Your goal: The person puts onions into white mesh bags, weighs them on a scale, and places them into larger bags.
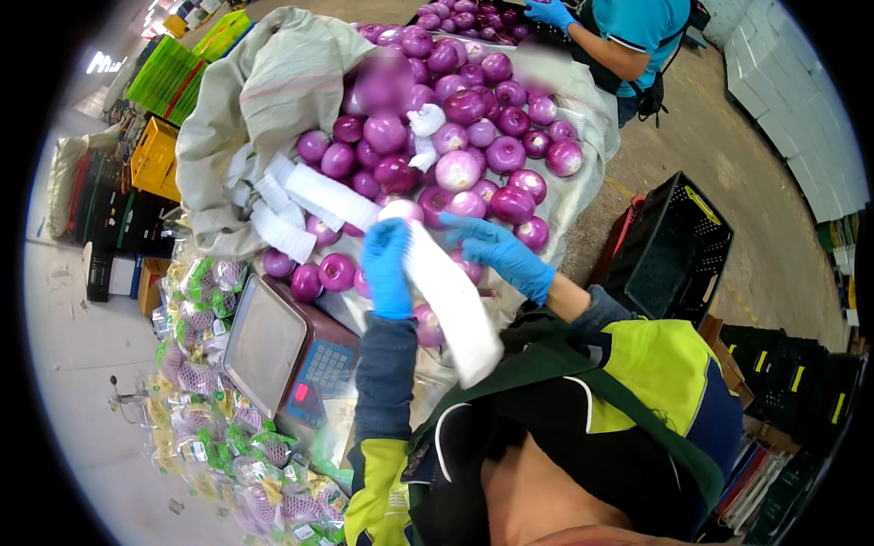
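Over the onions [473,136], both gloved hands, left [386,268] and right [496,250], pinch a white net sleeve [451,305] above green-labelled bags [205,382].

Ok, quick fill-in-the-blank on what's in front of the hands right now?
1. Both hands, left hand and right hand, wear ____ gloves.
2. They hold a white mesh sleeve over a heap of ____ onions.
3. The weighing scale sits to the person's ____ of the sleeve.
4. The crate on the right is ____ in colour.

Missing words: blue; purple; left; black
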A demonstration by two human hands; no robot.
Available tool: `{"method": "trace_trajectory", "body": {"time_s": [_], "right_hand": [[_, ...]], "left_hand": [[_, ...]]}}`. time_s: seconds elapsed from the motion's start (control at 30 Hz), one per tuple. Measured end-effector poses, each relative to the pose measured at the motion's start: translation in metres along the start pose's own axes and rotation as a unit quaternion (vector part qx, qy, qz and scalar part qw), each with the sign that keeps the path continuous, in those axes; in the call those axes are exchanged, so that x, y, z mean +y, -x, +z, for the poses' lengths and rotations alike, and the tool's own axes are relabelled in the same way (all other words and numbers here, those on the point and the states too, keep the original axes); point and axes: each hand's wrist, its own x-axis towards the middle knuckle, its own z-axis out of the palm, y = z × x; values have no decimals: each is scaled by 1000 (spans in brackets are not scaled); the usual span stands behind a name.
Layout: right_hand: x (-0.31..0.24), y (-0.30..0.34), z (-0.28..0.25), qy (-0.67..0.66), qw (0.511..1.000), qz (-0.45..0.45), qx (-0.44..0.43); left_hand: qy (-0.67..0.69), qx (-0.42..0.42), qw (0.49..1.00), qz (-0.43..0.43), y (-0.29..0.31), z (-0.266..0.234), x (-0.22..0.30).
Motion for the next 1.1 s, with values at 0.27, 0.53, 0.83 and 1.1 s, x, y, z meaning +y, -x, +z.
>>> {"method": "trace_trajectory", "body": {"time_s": [0.27,0.53,0.83,1.1], "right_hand": [[7,-11,-44,106,985,132,41],[-22,-16,-76,-301,936,175,42],[-109,-124,-145,512,760,-317,244],[-94,-193,-166,376,895,-136,199]], "left_hand": [[-196,22,974,116,3,57,-43],[5,-230,937,-262,47,27,-34],[208,-43,975,-70,-80,94,-35],[123,-39,976,-177,-105,103,-75]]}}
